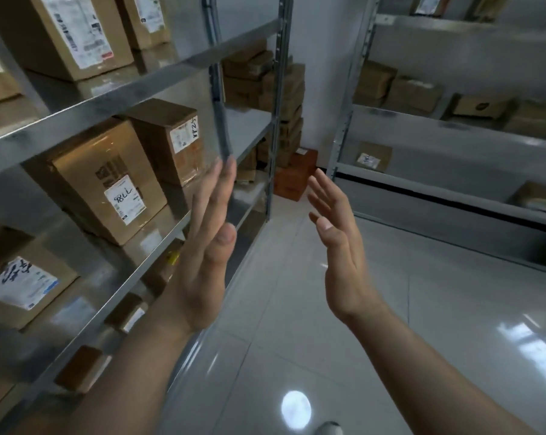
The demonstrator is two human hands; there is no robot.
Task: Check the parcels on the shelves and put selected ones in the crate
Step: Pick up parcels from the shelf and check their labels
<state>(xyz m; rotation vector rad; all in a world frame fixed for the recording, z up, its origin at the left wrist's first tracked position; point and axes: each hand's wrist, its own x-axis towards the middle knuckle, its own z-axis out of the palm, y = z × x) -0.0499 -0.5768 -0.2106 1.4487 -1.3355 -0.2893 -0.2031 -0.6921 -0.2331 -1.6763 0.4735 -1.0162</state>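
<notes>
Glossy floor tiles (297, 309) run down the aisle. Left hand (199, 271) and right hand (341, 255) hover flat-fingered and empty. Just beyond them, labelled parcels (108, 183) sit on the left shelf (161, 221); no crate shows. The likely slip is misreading a scrawled label and pulling the wrong box.

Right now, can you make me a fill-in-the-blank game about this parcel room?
The left hand and the right hand hold ____.
The brown parcel with a white label sits on a metal ____.
The orange box stands on the ____.
Missing words: nothing; shelf; floor.
</notes>
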